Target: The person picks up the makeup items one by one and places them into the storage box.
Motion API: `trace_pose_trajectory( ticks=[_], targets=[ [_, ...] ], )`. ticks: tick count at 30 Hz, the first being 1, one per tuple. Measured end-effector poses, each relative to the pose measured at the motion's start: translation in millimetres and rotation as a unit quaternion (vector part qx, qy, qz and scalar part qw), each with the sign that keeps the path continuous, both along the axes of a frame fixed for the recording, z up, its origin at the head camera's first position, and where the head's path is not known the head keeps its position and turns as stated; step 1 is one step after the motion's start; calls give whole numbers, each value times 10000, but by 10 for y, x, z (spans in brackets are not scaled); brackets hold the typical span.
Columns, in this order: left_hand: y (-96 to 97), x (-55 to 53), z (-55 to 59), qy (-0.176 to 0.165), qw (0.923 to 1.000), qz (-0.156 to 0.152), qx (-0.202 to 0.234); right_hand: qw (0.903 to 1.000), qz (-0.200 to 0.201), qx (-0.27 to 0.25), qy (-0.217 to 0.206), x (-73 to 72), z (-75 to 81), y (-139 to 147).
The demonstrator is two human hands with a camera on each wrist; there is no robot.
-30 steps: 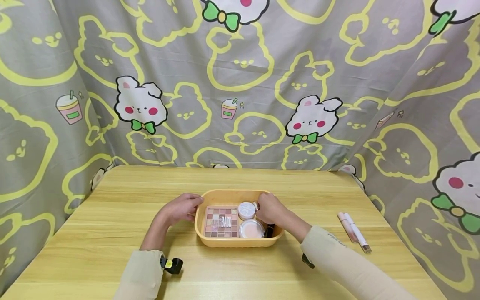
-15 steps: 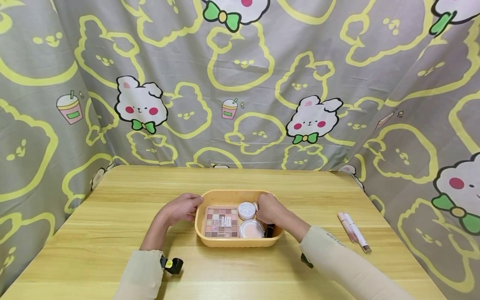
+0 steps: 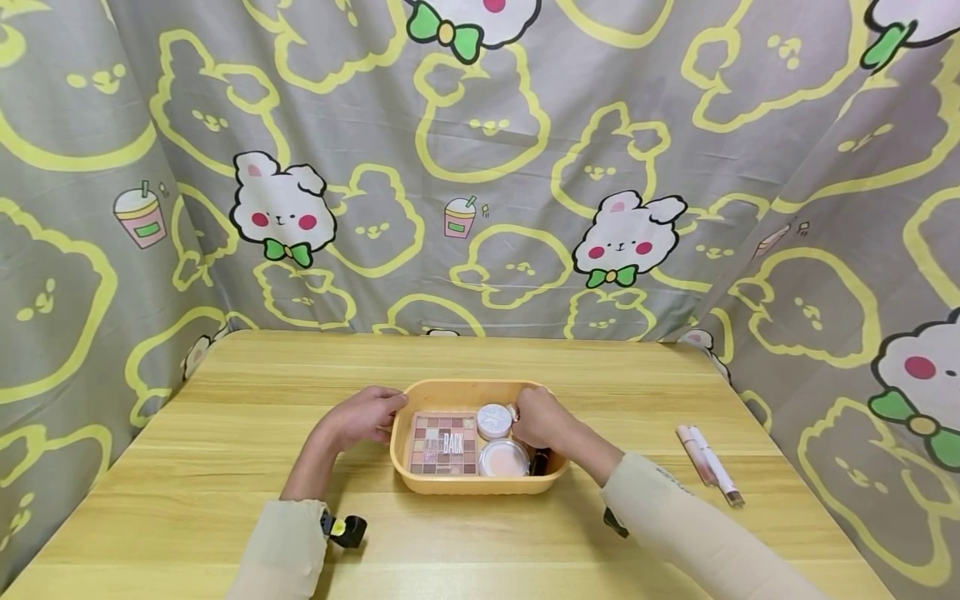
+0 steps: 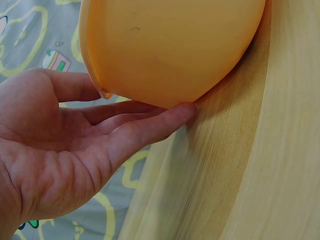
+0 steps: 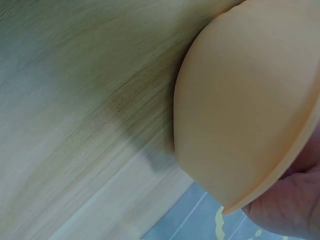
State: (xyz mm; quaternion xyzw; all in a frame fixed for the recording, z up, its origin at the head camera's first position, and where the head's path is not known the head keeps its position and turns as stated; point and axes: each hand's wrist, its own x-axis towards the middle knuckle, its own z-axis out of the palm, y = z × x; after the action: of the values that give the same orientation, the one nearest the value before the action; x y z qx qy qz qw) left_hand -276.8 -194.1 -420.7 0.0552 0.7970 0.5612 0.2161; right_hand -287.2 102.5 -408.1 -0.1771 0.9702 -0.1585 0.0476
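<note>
A yellow plastic basket (image 3: 480, 486) stands on the table with makeup in it. Inside lie an eyeshadow palette (image 3: 444, 450) marked BACK, a white round case (image 3: 493, 419), a pale round compact (image 3: 504, 459) and a dark tube (image 3: 538, 461). At the basket's left end my left hand (image 3: 369, 414) grips it, thumb over the rim and fingers along the outer wall (image 4: 160, 55). My right hand (image 3: 542, 418) reaches over the right end, fingers curled down inside. A small pale item (image 3: 513, 411) shows beside those fingers; I cannot tell if they hold it. The rim hides most of this hand in the right wrist view.
Two slim tubes, one pink (image 3: 696, 455) and one white (image 3: 715, 467), lie side by side on the table (image 3: 300, 367) to the right. Behind and at both sides hangs a grey curtain (image 3: 517, 217) with cartoon rabbits.
</note>
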Motion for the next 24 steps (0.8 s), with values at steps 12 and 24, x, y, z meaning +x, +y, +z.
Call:
trace_pose_trajectory(
  ticks=[12,24],
  targets=[
    [3,-3,-4,-11,10000,3,-10,9998,38,-210,-27,31,76,33],
    [-3,-13,-8,-32,10000,-34,36,9971,-319,-687,34,35,174,116]
  ],
)
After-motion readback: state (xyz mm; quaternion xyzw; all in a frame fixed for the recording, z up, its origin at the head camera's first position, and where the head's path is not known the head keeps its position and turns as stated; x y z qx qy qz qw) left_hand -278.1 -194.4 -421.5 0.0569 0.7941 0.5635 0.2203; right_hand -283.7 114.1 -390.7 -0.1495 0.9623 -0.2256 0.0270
